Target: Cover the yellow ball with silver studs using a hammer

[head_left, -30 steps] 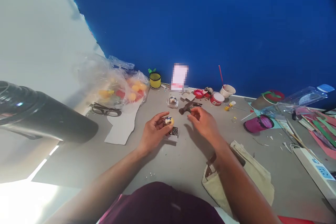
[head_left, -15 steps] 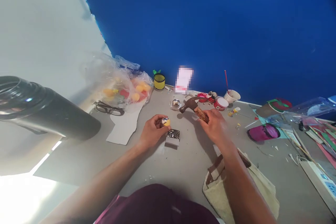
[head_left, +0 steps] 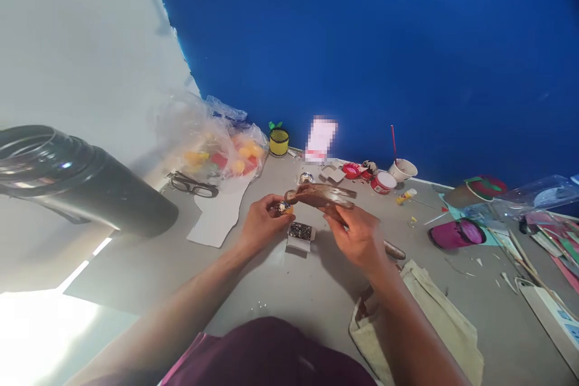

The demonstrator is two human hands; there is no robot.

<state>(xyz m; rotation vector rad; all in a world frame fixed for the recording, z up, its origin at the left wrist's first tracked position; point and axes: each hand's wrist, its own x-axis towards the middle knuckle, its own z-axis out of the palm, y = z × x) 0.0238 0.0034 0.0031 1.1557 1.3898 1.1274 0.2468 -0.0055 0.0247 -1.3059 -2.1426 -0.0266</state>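
Observation:
Between the fingertips of my left hand point(head_left: 263, 223) is a small ball point(head_left: 283, 207), yellow with shiny silver pieces on part of it. My right hand point(head_left: 359, 234) grips a claw hammer point(head_left: 323, 195) with a brown, worn-looking head. The hammer's face is right beside the ball's upper right side; I cannot tell whether they touch. Its handle end point(head_left: 394, 249) sticks out behind my right wrist. Just below the ball, an open small white box point(head_left: 299, 245) holds many tiny dark, glittering pieces point(head_left: 300, 230). Partly behind the hammer head sits another silvery round thing point(head_left: 306, 177).
A big dark flask point(head_left: 104, 187) stands left, near glasses point(head_left: 192, 185) and white card point(head_left: 217, 214). Plastic bags point(head_left: 226, 151) and a yellow cup point(head_left: 278, 142) are at the back. Rightward are a paper cup point(head_left: 404, 170), glue stick point(head_left: 406, 196), purple cup point(head_left: 455, 234), cloth bag point(head_left: 446, 313) and power strip point(head_left: 549, 319).
My right hand has turned the hammer, bringing its head left and down to the ball. The ball stays in my left hand, which has barely moved. The view has shifted slightly.

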